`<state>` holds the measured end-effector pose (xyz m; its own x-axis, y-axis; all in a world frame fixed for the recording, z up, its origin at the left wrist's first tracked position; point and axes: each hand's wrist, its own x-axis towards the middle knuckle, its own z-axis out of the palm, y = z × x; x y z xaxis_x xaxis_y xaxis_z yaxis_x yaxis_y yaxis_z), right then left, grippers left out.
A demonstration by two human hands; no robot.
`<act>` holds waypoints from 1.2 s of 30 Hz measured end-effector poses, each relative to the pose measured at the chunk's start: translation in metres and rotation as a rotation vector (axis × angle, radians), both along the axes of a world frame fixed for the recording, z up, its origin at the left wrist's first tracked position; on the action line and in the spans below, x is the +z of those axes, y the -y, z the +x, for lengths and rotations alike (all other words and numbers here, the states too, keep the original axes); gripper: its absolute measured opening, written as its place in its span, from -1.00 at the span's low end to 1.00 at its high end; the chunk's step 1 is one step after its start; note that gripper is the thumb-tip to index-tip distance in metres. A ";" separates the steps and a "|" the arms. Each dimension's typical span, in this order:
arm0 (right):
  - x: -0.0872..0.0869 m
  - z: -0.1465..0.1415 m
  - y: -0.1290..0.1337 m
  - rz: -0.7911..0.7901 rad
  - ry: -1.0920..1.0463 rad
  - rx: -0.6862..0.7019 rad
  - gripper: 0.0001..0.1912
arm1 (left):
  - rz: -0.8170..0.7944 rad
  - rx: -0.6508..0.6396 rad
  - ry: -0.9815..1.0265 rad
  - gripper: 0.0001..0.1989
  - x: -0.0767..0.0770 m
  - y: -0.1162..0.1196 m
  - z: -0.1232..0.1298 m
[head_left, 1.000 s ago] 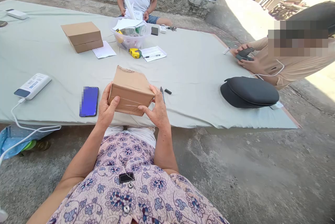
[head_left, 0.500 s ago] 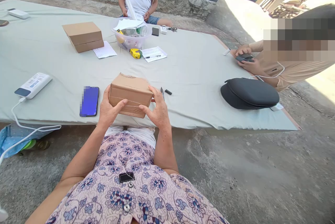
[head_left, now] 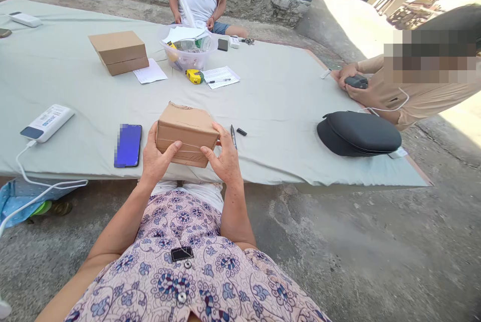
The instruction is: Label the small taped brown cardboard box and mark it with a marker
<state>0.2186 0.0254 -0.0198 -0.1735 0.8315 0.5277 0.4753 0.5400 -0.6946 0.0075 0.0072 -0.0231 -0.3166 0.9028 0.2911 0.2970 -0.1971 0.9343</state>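
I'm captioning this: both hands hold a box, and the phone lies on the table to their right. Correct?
Wrong side: the head view shows the left hand and right hand holding a box, but the phone on the table to their left.

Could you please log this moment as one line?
left hand: holding cardboard box, left side | right hand: holding same box, right side | nearby: phone, marker, cap

Bright daylight | upper-right glare | table (head_left: 278,91) softly shaded | edges stretched
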 end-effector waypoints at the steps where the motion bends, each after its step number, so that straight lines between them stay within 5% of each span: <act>1: 0.000 -0.001 0.000 0.005 -0.002 -0.001 -0.34 | 0.003 -0.001 0.000 -0.15 -0.001 0.000 0.000; 7: -0.003 -0.009 0.001 -0.020 -0.021 -0.076 -0.18 | 0.038 -0.011 -0.007 -0.17 -0.002 0.000 0.000; 11: -0.003 -0.011 0.001 -0.027 -0.026 -0.044 -0.23 | 0.047 0.003 -0.002 -0.16 -0.001 0.000 0.000; 16: -0.002 -0.008 0.000 -0.041 0.013 -0.005 -0.03 | 0.030 0.022 0.020 -0.14 0.000 0.000 0.001; 36: -0.004 -0.008 -0.003 -0.034 -0.016 -0.027 -0.19 | 0.035 0.040 0.008 -0.15 -0.004 -0.001 0.005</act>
